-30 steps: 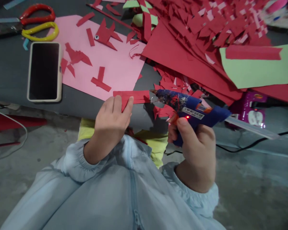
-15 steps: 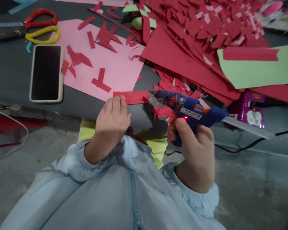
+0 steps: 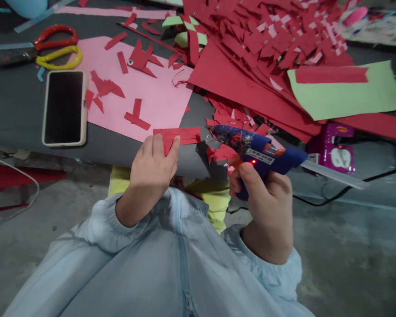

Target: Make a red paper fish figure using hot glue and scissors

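Observation:
A folded red paper strip (image 3: 189, 135) lies near the table's front edge. My left hand (image 3: 155, 160) rests on its left end, fingers stretched out flat, with one finger spread from the others. A bit of red paper shows between those fingers. In my right hand (image 3: 267, 202) is a blue hot glue gun (image 3: 240, 138), held by its handle with a small red light lit. Its nozzle points left, just beyond the strip's right end, with thin glue strings hanging from it. A clear glue stick (image 3: 336, 175) sticks out of the back of the gun.
Pink paper (image 3: 119, 108) carries red scraps and a red paper fish (image 3: 141, 60). At left are a phone (image 3: 64, 108) and scissors (image 3: 57, 57). Red paper cutouts (image 3: 270, 35) are heaped at the back right, near green paper (image 3: 343, 99) and a purple box (image 3: 339, 149) with a black cord.
One finger of my left hand has spread rightward on the strip, showing red paper between the fingers. The glue gun stays beside the strip's right end. The view has shifted slightly.

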Tool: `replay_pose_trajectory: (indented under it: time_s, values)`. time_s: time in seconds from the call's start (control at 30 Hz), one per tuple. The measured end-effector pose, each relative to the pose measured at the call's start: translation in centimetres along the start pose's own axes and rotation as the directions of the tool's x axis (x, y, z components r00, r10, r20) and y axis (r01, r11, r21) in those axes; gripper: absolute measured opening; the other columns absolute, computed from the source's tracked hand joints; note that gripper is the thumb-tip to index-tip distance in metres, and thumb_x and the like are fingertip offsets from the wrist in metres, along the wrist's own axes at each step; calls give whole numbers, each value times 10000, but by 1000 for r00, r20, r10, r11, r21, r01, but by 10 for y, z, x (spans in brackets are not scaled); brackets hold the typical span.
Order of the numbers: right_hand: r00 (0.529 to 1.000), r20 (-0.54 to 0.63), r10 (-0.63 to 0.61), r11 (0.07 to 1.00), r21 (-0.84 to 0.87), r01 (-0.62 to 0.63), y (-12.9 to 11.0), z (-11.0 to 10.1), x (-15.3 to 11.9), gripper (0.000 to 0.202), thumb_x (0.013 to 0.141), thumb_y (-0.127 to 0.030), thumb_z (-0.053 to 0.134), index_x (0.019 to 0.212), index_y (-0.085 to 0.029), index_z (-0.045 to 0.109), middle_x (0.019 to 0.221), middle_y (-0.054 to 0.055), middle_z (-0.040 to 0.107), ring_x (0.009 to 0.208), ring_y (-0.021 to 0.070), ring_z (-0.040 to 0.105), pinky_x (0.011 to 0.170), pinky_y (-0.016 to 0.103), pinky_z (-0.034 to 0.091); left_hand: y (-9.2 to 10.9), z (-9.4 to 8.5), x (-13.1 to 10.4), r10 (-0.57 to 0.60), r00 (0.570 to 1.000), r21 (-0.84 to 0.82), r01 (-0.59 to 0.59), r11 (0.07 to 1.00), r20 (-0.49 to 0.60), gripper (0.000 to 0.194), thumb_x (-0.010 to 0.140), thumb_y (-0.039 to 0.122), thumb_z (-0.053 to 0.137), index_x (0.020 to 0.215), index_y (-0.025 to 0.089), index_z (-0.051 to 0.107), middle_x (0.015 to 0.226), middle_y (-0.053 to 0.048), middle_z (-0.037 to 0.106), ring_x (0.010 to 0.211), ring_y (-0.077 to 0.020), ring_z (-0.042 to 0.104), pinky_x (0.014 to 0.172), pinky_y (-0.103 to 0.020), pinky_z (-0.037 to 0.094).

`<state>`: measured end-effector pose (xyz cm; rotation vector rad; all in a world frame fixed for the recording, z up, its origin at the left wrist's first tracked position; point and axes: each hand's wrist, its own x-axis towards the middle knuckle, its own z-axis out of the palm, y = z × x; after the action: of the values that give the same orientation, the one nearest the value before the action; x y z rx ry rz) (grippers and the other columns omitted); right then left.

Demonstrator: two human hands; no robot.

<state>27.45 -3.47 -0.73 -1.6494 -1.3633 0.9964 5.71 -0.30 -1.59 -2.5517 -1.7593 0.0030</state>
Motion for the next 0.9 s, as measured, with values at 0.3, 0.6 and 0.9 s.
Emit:
replay_pose_trajectory:
  time_s: [0.3,0.6,0.9]
  values:
    - [965,-215,-148,969,-225,99,11,-7,-18,447,892,-541,623,586,-224,552,508,8,557,477,156,525,514,313,417,-14,-3,-1,5,999,-74,-8,997,-33,477,996,269,448,1447,141,533,1277,-239,603,1171,-342,570,893,-447,553]
    - [846,-505,-170,841,-522,-143,41,-42,-49,385,868,-569,584,960,-210,690,691,74,674,596,242,621,552,338,445,-45,-8,15,42,989,-173,-66,983,-139,519,1013,322,366,1431,53,518,1319,-228,618,1238,-346,555,1085,-484,445]
    - [795,-554,-247,746,-632,-209,49,-56,-74,369,898,-481,563,1088,-191,690,752,95,708,632,250,639,577,334,454,-51,-12,32,74,997,-30,-75,997,-36,547,972,321,389,1428,41,500,1152,-243,639,1097,-384,599,946,-503,488]
